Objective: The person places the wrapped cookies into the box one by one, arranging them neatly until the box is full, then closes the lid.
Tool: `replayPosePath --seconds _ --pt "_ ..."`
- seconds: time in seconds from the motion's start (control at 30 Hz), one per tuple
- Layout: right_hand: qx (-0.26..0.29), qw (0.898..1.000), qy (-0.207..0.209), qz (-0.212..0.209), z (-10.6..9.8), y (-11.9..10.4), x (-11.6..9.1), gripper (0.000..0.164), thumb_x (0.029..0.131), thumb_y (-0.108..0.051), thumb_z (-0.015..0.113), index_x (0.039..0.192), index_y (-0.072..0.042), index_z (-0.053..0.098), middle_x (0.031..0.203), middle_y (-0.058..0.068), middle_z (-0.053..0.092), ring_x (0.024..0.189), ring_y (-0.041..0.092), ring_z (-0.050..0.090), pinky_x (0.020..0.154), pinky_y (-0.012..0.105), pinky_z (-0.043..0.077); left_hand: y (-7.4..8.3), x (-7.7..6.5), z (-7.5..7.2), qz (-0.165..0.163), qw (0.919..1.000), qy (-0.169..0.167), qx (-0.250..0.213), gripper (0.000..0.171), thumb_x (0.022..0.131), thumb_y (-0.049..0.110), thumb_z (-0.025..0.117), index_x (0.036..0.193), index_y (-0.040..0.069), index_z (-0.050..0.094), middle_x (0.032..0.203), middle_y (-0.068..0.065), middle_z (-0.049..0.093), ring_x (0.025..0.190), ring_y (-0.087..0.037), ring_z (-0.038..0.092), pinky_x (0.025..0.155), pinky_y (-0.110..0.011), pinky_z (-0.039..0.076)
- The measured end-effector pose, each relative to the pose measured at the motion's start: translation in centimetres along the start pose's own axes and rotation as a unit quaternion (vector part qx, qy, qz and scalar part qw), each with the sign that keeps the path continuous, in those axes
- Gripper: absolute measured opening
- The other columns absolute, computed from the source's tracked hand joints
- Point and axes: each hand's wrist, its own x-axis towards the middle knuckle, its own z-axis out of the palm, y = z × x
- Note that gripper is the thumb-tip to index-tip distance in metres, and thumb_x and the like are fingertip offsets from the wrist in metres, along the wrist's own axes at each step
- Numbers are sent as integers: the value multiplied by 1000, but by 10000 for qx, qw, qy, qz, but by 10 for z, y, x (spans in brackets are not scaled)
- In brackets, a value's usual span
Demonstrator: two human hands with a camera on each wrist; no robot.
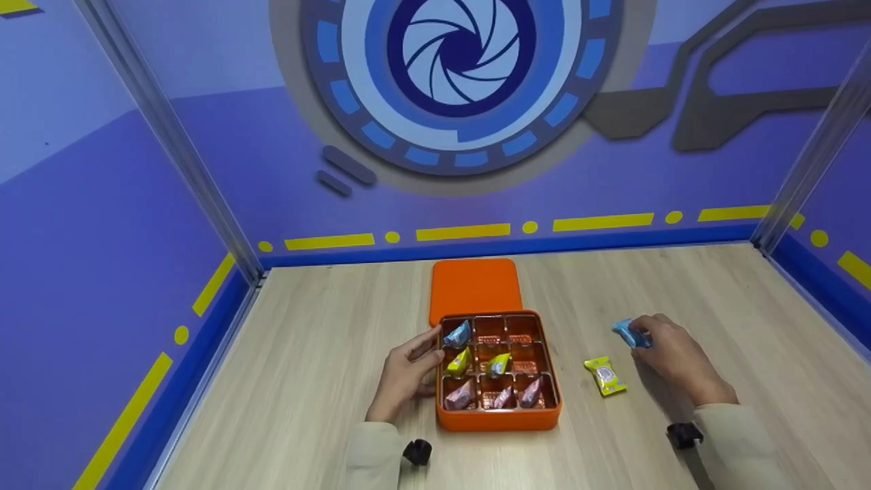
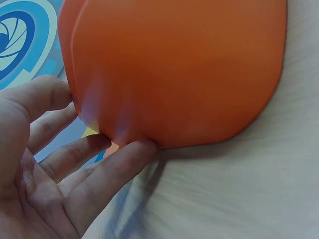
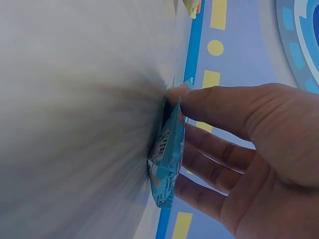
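Note:
An orange box (image 1: 500, 420) with a divided tray stands in the middle of the table. Its top-left compartment has a blue wrapped candy (image 1: 458, 333). Two yellow ones (image 1: 458, 361) lie in the left and centre compartments of the middle row, and three pink ones (image 1: 459, 395) fill the bottom row. My left hand (image 1: 407, 378) holds the box at its left side, thumb near the rim; the left wrist view shows the fingertips (image 2: 147, 145) against the box wall. On the right, my right hand (image 1: 674, 357) pinches a blue wrapped candy (image 3: 167, 157) at the table surface.
A loose yellow wrapped candy (image 1: 605, 376) lies between the box and my right hand. Behind the box is an orange lid (image 1: 474, 289), partly hidden by it. Printed panels (image 1: 224, 170) wall in the back and sides of the wooden table (image 1: 326, 327).

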Motion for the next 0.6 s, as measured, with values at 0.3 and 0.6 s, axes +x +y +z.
replayPosePath --seconds 0.3,0.6 --pt "-107 9998 15 -159 0 0 2 38 88 7 73 124 15 63 113 29 62 99 43 66 82 60 57 -4 3 -1 205 9996 7 185 47 102 13 73 149 11 64 154 -19 54 140 -38 54 98 -41 58" --pt "-149 9997 -139 -155 0 -1 3 44 86 6 70 128 15 61 113 27 62 95 37 62 83 60 55 -4 4 -1 356 9990 -12 283 47 102 11 72 148 8 64 154 -20 55 139 -37 55 106 -40 52"
